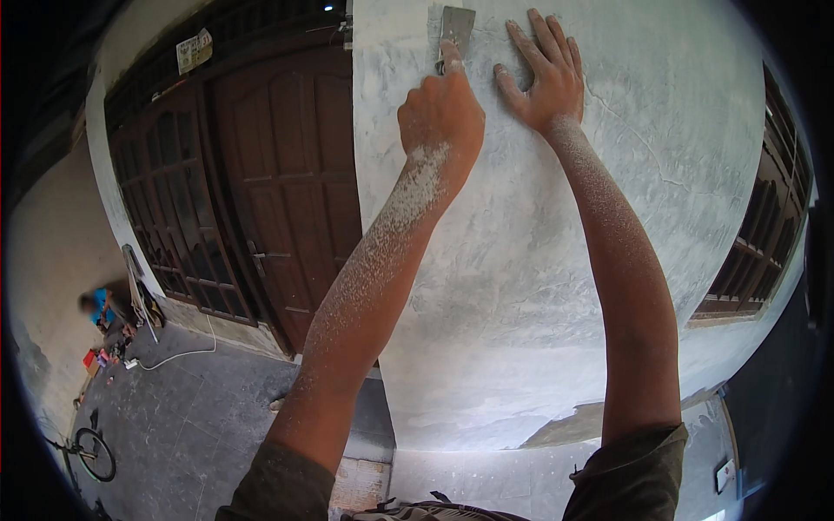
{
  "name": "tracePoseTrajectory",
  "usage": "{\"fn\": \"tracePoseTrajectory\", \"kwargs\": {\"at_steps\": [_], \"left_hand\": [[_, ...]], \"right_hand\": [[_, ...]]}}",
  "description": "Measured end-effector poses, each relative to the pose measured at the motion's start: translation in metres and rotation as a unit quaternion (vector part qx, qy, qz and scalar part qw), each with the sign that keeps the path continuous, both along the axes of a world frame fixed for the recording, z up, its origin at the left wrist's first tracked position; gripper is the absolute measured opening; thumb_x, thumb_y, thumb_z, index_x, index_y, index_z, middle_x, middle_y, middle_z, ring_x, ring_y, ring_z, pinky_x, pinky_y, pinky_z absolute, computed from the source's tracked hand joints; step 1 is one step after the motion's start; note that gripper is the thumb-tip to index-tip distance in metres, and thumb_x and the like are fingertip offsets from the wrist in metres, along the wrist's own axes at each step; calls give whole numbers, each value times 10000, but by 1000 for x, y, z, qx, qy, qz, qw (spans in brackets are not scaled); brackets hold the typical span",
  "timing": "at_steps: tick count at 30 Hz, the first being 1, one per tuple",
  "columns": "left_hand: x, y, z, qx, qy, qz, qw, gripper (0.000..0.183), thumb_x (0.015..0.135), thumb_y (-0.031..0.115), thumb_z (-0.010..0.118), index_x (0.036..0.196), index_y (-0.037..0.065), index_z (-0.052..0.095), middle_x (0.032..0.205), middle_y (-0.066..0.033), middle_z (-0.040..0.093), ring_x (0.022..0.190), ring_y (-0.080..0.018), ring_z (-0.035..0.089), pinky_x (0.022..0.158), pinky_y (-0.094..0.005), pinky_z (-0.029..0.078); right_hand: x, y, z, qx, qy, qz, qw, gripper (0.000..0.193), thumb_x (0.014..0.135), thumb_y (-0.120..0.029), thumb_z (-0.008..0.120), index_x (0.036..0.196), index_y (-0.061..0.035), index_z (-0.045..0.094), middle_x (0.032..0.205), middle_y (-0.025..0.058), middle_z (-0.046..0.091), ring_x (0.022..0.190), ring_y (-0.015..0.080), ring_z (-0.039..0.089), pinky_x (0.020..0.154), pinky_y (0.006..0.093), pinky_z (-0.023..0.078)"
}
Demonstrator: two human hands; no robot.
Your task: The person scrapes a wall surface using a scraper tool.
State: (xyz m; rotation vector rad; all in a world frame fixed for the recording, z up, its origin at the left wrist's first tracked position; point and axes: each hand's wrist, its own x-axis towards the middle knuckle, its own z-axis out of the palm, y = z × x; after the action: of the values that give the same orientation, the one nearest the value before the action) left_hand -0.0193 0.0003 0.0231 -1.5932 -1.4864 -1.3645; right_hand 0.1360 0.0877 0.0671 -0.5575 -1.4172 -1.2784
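Note:
High on a pale, rough plastered wall, my left hand grips a putty knife, one finger stretched along its flat grey blade. The blade lies against the wall near its left edge; its handle is hidden in my fist. To the right of it, my right hand rests on the wall with the fingers spread, holding nothing. White dust coats both hands and forearms. Fine cracks and patchy smears mark the wall around them.
A brown wooden door with a metal handle stands left of the wall, beside a paned window. Another window is at the right. At far left a person sits low near a white cable and a bicycle wheel.

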Motion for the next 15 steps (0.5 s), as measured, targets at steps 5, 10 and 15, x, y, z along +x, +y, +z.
{"fn": "tracePoseTrajectory", "kwargs": {"at_steps": [5, 10, 15], "left_hand": [[3, 2, -8, 13, -5, -13, 1000, 520, 979, 178, 501, 1471, 30, 420, 860, -221, 709, 808, -369, 725, 671, -470, 590], [1, 5, -7, 27, -5, -7, 1000, 503, 977, 178, 503, 1454, 32, 441, 853, -221, 709, 799, -373, 723, 674, -464, 592], [4, 2, -4, 18, -14, -23, 999, 486, 989, 185, 488, 1452, 47, 446, 852, -225, 706, 804, -382, 720, 678, -474, 588]], "right_hand": [[6, 4, -1, 3, -2, -3, 1000, 605, 831, -426, 653, 1414, -302, 548, 1564, 19, 395, 1461, 250, 328, 1219, 481, 220], [2, 2, 0, 3, -1, 0, 1000, 611, 823, -422, 656, 1412, -296, 552, 1560, 26, 403, 1460, 254, 332, 1214, 483, 228], [4, 4, -1, 9, -2, 3, 1000, 610, 824, -415, 653, 1414, -296, 551, 1558, 25, 406, 1457, 259, 335, 1212, 485, 231]]}}
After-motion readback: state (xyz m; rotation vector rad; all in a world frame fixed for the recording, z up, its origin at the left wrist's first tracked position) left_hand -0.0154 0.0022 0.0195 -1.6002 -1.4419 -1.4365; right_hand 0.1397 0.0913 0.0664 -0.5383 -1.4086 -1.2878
